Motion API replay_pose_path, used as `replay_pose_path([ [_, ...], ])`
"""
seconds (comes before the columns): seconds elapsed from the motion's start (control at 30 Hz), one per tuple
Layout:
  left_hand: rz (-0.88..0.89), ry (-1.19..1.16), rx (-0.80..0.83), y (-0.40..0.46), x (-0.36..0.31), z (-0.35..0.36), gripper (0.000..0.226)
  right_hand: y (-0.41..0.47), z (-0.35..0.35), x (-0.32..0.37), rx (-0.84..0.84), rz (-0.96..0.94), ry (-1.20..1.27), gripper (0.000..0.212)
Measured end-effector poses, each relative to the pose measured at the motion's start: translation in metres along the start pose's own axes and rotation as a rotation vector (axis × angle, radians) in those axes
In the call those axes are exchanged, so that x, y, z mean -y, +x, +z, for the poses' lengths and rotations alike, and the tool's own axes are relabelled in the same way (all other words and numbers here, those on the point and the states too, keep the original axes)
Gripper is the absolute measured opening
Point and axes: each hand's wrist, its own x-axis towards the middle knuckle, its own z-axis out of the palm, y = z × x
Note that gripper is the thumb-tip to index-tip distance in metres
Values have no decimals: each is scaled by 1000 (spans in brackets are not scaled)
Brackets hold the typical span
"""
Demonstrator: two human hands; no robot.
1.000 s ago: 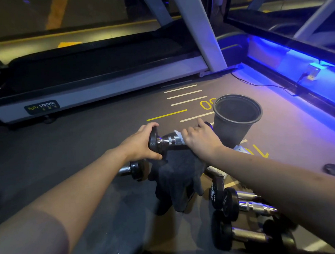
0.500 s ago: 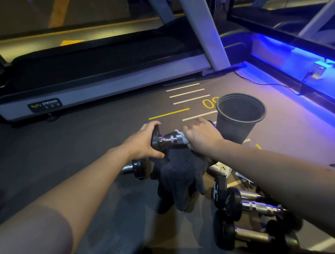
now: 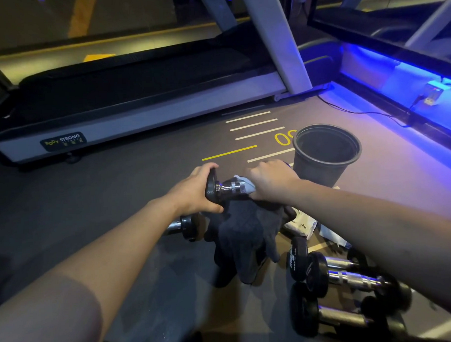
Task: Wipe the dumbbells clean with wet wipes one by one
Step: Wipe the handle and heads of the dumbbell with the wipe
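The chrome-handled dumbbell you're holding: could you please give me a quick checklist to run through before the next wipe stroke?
1. Left hand grips the black end plate of the chrome-handled dumbbell: ok.
2. Right hand presses the pale wet wipe on the handle: ok.
3. Far end plate clean: cannot tell, hidden by the right hand.
4. Black round bin upright, open, beside the right hand: ok.
5. Remaining black dumbbells lying close by on the floor: ok.

At ten o'clock I read "BODY STRONG" on a black label (image 3: 63,141) on the treadmill's grey side rail (image 3: 144,120). At one o'clock, yellow floor digits (image 3: 285,138) read like "00", partly hidden. Dumbbell-end print (image 3: 291,258) was illegible.
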Motion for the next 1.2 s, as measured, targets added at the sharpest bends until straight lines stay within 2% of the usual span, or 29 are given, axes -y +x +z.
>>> replay_pose_path([
  [0.47,7,1,3,-2,2,1,109,20,-10,28,-24,-64,107,34],
  [0.83,11,-4,15,1,3,0,110,27,-9,32,1,48,404,41],
  [1.2,14,-12,9,0,1,1,110,14,-16,18,-27,-10,304,34],
])
